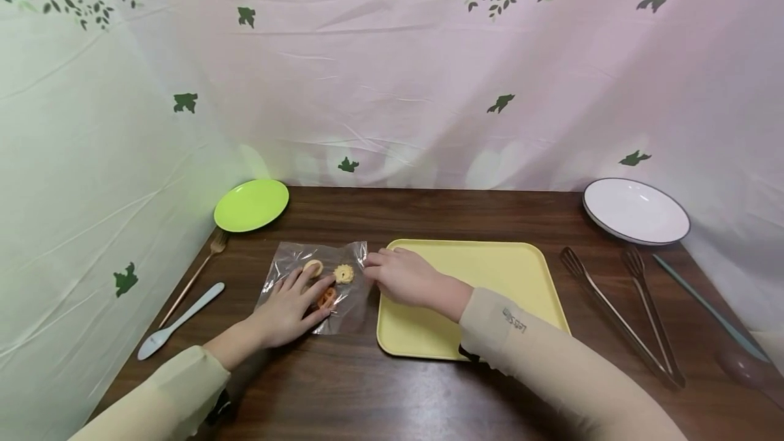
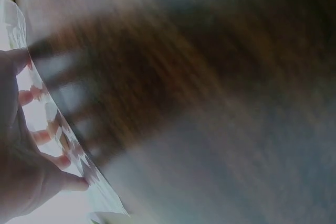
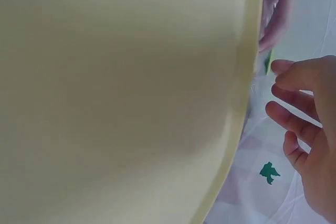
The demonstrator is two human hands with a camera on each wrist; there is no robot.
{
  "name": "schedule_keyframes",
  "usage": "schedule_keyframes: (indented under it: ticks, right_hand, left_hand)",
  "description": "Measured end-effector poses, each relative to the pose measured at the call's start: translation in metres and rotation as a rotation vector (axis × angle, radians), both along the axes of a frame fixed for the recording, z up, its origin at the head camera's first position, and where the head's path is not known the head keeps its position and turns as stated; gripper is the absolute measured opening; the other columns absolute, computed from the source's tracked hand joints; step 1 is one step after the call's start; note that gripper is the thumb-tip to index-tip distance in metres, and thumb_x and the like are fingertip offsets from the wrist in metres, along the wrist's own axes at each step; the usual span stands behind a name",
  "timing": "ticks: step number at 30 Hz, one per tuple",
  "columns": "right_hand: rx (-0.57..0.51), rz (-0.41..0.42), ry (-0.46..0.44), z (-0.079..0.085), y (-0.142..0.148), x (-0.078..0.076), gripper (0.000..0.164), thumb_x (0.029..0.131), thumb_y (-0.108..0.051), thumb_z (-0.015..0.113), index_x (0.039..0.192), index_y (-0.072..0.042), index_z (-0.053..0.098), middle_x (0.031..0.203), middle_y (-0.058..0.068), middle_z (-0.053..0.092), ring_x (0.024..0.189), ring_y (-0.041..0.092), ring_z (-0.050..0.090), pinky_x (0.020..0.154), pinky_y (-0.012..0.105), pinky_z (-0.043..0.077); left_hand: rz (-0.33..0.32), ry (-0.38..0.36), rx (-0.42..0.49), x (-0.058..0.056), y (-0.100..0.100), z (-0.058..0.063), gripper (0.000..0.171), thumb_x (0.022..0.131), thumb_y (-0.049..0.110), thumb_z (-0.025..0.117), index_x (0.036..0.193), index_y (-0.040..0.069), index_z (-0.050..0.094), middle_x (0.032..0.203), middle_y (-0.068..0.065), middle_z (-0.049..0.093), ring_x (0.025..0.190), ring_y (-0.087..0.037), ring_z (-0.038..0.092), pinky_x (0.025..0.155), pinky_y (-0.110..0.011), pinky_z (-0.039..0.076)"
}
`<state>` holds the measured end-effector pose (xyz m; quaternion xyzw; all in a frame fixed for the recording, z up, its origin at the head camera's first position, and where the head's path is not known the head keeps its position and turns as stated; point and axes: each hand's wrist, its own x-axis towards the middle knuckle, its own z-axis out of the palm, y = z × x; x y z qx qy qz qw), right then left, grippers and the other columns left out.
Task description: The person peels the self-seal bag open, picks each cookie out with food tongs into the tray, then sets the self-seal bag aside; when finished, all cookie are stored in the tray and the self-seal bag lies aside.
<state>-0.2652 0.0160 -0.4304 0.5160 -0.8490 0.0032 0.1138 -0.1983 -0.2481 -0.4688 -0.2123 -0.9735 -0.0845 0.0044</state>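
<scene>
A clear plastic bag (image 1: 352, 315) lies left of the yellow tray (image 1: 490, 257). In it show a pale round cookie (image 1: 314, 267), a ridged flower-shaped cookie (image 1: 344, 273) and a reddish-brown pretzel-like snack (image 1: 327, 299). My left hand (image 1: 284, 309) rests on the bag with fingers spread, partly covering the snacks. In the left wrist view the film (image 2: 107, 198) stretches past the fingertips. My right hand (image 1: 407, 278) reaches over the tray's left edge. Its thumb and forefinger come together at the bag's right edge, pinching the film; the other fingers are loosely curled.
At the back left is a green plate (image 1: 251, 205), with a fork (image 1: 194, 278) and a pale blue spreader (image 1: 180, 320) before it. On the right are a white plate (image 1: 637, 211), metal tongs (image 1: 618, 318), a teal utensil (image 1: 710, 308) and a dark spoon (image 1: 741, 367). A patterned cloth (image 1: 392, 87) hangs behind.
</scene>
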Motion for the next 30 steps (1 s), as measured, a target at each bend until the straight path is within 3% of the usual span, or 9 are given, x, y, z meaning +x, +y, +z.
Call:
schedule_keyframes:
  ticks: [6, 10, 17, 23, 26, 30]
  right_hand:
    - [0.020, -0.066, -0.079, 0.004, -0.014, -0.010, 0.039, 0.087, -0.007, 0.055, 0.121, -0.026, 0.059, 0.115, -0.005, 0.061, 0.082, 0.014, 0.062, 0.057, 0.028, 0.048]
    - [0.061, -0.096, -0.132, 0.003, -0.023, -0.020, 0.039, 0.092, -0.008, 0.054, 0.124, -0.028, 0.059, 0.118, -0.005, 0.061, 0.077, 0.013, 0.062, 0.052, 0.027, 0.046]
    - [0.117, -0.153, -0.208, -0.007, -0.037, -0.041, 0.026, 0.096, -0.012, 0.054, 0.106, -0.032, 0.067, 0.097, -0.009, 0.060, 0.073, 0.007, 0.054, 0.055, 0.025, 0.044]
    - [0.141, -0.166, -0.214, -0.012, -0.047, -0.049, 0.022, 0.099, -0.012, 0.049, 0.083, -0.026, 0.054, 0.078, -0.007, 0.048, 0.064, 0.010, 0.041, 0.053, 0.025, 0.033]
    - [0.164, -0.172, -0.215, -0.012, -0.050, -0.049, 0.024, 0.099, -0.012, 0.048, 0.078, -0.023, 0.047, 0.077, -0.005, 0.046, 0.062, 0.010, 0.038, 0.052, 0.025, 0.029]
    - [0.191, -0.214, -0.220, -0.009, -0.049, -0.046, 0.021, 0.100, -0.013, 0.048, 0.081, -0.023, 0.049, 0.084, -0.004, 0.053, 0.064, 0.010, 0.040, 0.051, 0.025, 0.030]
  left_hand:
    - [0.001, 0.002, 0.000, 0.000, 0.001, -0.002, 0.057, 0.093, 0.050, 0.052, 0.144, 0.027, 0.040, 0.152, -0.012, 0.028, 0.136, -0.045, 0.028, 0.097, -0.070, 0.028]
    - [-0.003, 0.005, 0.001, 0.000, 0.002, -0.003, 0.057, 0.093, 0.049, 0.053, 0.144, 0.026, 0.040, 0.152, -0.013, 0.028, 0.136, -0.045, 0.027, 0.098, -0.069, 0.028]
    - [-0.005, -0.003, 0.009, 0.001, 0.002, -0.002, 0.057, 0.093, 0.048, 0.053, 0.144, 0.027, 0.039, 0.152, -0.013, 0.028, 0.135, -0.047, 0.027, 0.097, -0.070, 0.028]
    - [0.005, -0.014, 0.011, 0.000, 0.001, 0.001, 0.057, 0.094, 0.050, 0.051, 0.145, 0.028, 0.038, 0.153, -0.012, 0.026, 0.136, -0.047, 0.025, 0.097, -0.071, 0.027]
    - [0.003, -0.008, 0.014, 0.000, 0.001, 0.000, 0.057, 0.094, 0.049, 0.052, 0.145, 0.027, 0.038, 0.152, -0.012, 0.026, 0.136, -0.047, 0.026, 0.096, -0.071, 0.027]
    - [-0.004, -0.002, 0.026, 0.000, 0.000, -0.001, 0.057, 0.094, 0.048, 0.052, 0.145, 0.026, 0.038, 0.152, -0.013, 0.027, 0.135, -0.048, 0.027, 0.095, -0.072, 0.028]
